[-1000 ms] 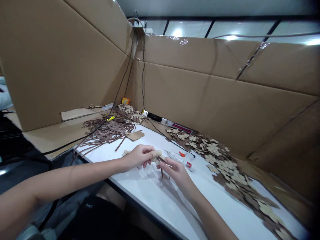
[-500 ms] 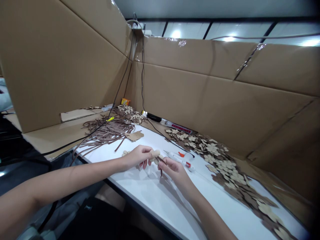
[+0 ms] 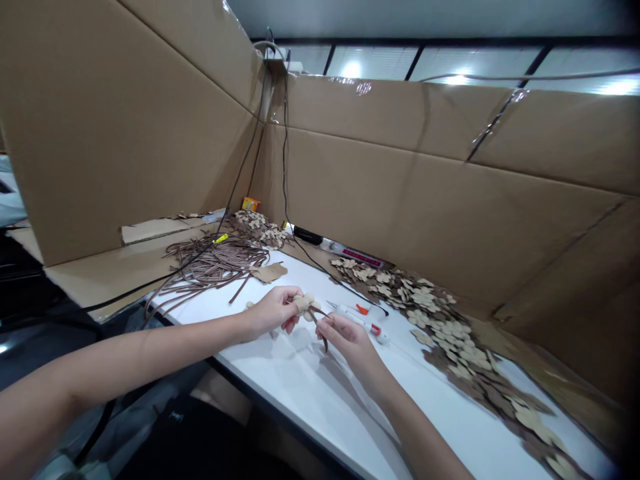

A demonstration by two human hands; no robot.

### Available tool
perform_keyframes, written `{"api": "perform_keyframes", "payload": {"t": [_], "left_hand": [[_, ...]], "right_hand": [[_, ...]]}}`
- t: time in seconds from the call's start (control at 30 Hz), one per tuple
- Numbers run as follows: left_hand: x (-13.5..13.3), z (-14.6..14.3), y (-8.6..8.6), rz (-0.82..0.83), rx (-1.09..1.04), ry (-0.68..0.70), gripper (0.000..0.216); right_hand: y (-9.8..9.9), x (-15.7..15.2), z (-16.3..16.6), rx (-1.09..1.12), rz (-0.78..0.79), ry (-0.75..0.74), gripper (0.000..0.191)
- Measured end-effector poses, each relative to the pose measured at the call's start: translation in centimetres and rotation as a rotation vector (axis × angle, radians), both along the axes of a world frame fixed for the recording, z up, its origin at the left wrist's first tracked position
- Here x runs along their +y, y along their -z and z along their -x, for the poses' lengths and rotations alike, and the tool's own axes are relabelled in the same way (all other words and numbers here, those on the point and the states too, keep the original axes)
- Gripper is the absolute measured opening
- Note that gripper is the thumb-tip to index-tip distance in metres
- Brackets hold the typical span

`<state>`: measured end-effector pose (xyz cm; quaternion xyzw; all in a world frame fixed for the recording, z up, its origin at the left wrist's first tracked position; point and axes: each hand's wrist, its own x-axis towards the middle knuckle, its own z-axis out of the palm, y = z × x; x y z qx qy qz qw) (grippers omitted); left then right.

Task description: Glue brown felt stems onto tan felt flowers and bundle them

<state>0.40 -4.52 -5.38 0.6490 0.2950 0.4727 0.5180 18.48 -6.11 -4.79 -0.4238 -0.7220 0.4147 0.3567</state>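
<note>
Above the white tabletop (image 3: 295, 387), my left hand (image 3: 277, 310) is closed on a beige flower-shaped cutout (image 3: 306, 304) with rounded petals. My right hand (image 3: 345, 333) pinches a thin brown strip (image 3: 325, 341), whose upper end meets the flower cutout. Whether the strip is fixed to the flower or only touches it, I cannot tell. Just beyond my right hand lies a white glue gun or similar pen-like tool (image 3: 353, 315) with a pointed tip and a red part. Part of another beige cutout (image 3: 249, 305) shows behind my left wrist.
A heap of brown strips (image 3: 215, 260) lies at the left, beside a torn beige scrap (image 3: 270, 272). Beige and brown flower cutouts (image 3: 425, 300) run along the right and back. Cardboard walls (image 3: 375, 180) enclose the table. A black cable (image 3: 320, 263) crosses it.
My left hand has turned slightly, so more of the flower's petals face the camera. My right hand has shifted very little, and the strip's loose end has swung slightly right.
</note>
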Motion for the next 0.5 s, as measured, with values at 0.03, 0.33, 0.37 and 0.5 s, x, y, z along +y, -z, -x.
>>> {"api": "perform_keyframes", "payload": {"t": [0.03,0.33,0.37,0.5], "left_hand": [[-0.01,-0.01,0.04,-0.009,-0.004,-0.012,0.042],[0.32,0.28,0.09,0.038,-0.042,0.015,0.041],[0.31,0.28,0.03,0.055,-0.039,0.018,0.041],[0.28,0.22,-0.10,0.116,-0.016,0.045,0.040]], "right_hand": [[0.00,0.07,0.00,0.001,-0.001,0.000,0.037],[-0.82,-0.71,-0.03,0.051,-0.064,0.031,0.034],[-0.84,-0.72,-0.10,0.063,-0.077,0.038,0.034],[-0.46,-0.23,-0.52,0.117,-0.122,0.071,0.034]]}}
